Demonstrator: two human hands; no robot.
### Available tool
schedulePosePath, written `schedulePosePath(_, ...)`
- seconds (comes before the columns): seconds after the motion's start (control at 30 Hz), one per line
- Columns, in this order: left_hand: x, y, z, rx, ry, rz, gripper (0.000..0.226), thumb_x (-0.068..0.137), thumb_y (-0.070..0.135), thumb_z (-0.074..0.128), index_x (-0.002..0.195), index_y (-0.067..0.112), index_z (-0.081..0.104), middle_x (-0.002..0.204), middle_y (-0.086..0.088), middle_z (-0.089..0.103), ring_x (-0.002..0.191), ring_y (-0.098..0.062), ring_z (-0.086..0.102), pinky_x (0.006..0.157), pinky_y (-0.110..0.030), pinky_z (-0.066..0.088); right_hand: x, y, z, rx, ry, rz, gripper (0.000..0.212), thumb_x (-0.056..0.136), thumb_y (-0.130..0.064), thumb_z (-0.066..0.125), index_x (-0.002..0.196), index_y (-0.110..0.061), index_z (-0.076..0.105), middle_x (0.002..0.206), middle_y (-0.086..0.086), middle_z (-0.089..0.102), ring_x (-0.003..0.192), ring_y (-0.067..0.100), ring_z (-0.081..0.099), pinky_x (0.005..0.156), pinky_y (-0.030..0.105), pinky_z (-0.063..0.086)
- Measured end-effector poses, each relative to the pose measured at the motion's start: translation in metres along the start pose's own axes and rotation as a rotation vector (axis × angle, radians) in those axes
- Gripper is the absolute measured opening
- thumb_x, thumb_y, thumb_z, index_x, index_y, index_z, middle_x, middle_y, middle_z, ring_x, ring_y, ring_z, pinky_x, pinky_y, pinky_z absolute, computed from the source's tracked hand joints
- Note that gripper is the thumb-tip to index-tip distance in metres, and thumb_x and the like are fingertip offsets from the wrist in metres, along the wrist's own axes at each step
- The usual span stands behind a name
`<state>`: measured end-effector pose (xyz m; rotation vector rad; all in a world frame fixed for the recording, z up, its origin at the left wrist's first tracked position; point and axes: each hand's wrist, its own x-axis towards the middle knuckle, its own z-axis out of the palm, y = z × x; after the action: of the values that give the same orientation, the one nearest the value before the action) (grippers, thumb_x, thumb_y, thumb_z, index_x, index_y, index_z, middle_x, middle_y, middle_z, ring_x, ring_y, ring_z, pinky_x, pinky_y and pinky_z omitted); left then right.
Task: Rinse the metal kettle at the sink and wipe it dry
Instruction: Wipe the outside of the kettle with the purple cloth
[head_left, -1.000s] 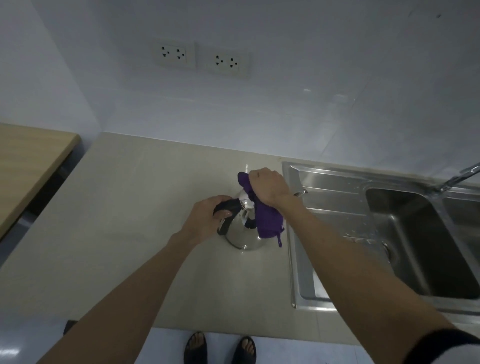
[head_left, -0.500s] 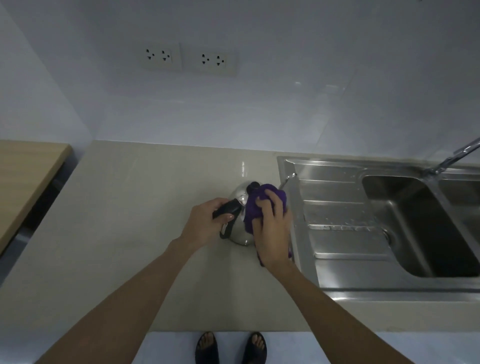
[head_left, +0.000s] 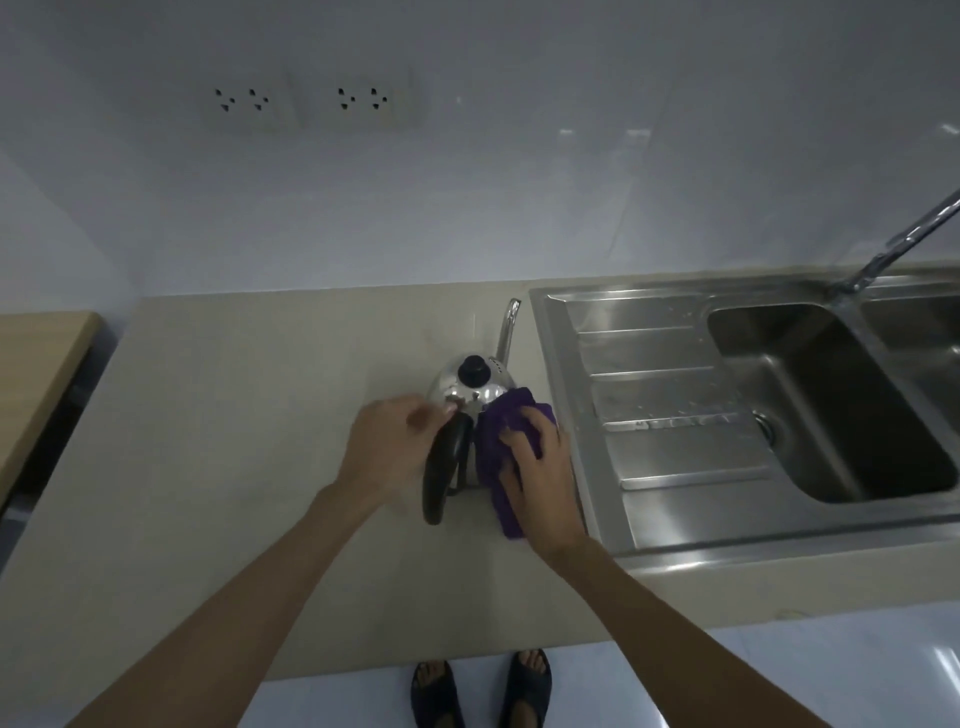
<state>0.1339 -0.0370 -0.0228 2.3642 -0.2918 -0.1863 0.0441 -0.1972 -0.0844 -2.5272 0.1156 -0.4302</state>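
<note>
A shiny metal kettle with a black lid knob, a black handle and a thin spout pointing away from me stands on the beige counter, just left of the sink. My left hand grips the top of the black handle. My right hand presses a purple cloth against the kettle's near right side. The cloth and hands hide the lower body of the kettle.
A steel sink with a ribbed drainboard and a deep basin lies to the right, with a tap over it. A wooden table stands at the left. Two wall sockets sit above. My sandalled feet show below the counter edge.
My right hand has slid the purple cloth from the kettle's top down to its near right side. The lid knob and spout are now uncovered. My left hand stays on the handle.
</note>
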Motion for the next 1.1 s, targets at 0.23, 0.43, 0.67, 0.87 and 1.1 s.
schedulePosePath(0.23, 0.046, 0.021, 0.007, 0.006, 0.026, 0.314, 0.030, 0.091, 0.039, 0.061, 0.106, 0.017, 0.076, 0.097, -0.004, 0.076, 0.104, -0.024, 0.054, 0.093, -0.034, 0.041, 0.005, -0.007, 0.003, -0.081, 0.137, -0.187, 0.080, 0.062, 0.002, 0.086, 0.129, -0.016, 0.048, 0.139, 0.009, 0.037, 0.118, 0.040, 0.042, 0.085, 0.054, 0.056)
schedulePosePath(0.43, 0.047, 0.018, 0.022, -0.083, 0.148, 0.258, 0.035, 0.084, 0.049, 0.062, 0.101, 0.021, 0.077, 0.089, 0.001, 0.076, 0.100, -0.023, 0.053, 0.086, -0.032, 0.043, -0.014, 0.015, 0.019, -0.180, 0.122, -0.202, 0.084, 0.055, -0.010, 0.092, 0.124, -0.018, 0.045, 0.133, 0.009, 0.034, 0.115, 0.037, 0.036, 0.080, 0.052, 0.058)
schedulePosePath(0.67, 0.052, 0.013, 0.027, -0.095, 0.160, 0.223, 0.053, 0.080, 0.064, 0.052, 0.101, 0.023, 0.077, 0.083, 0.002, 0.073, 0.097, -0.023, 0.053, 0.085, -0.045, 0.048, -0.017, 0.029, 0.030, -0.326, 0.109, -0.295, 0.059, 0.058, -0.010, 0.091, 0.113, -0.013, 0.071, 0.124, 0.009, 0.040, 0.101, 0.034, 0.041, 0.069, 0.041, 0.057)
schedulePosePath(0.87, 0.048, 0.011, 0.028, -0.103, 0.173, 0.204, 0.054, 0.079, 0.066, 0.052, 0.101, 0.023, 0.076, 0.084, 0.003, 0.073, 0.095, -0.022, 0.052, 0.085, -0.049, 0.048, -0.029, 0.039, 0.042, -0.361, 0.050, -0.344, 0.055, 0.062, -0.006, 0.087, 0.114, -0.015, 0.071, 0.123, 0.007, 0.040, 0.099, 0.032, 0.042, 0.065, 0.040, 0.057)
schedulePosePath(1.1, 0.046, 0.010, 0.031, -0.136, 0.179, 0.179, 0.054, 0.078, 0.067, 0.053, 0.103, 0.025, 0.076, 0.085, 0.004, 0.072, 0.095, -0.021, 0.051, 0.087, -0.050, 0.047, -0.039, 0.048, 0.054, -0.483, -0.093, -0.388, 0.070, 0.057, -0.001, 0.083, 0.121, -0.014, 0.056, 0.125, 0.009, 0.041, 0.101, 0.035, 0.043, 0.071, 0.043, 0.057)
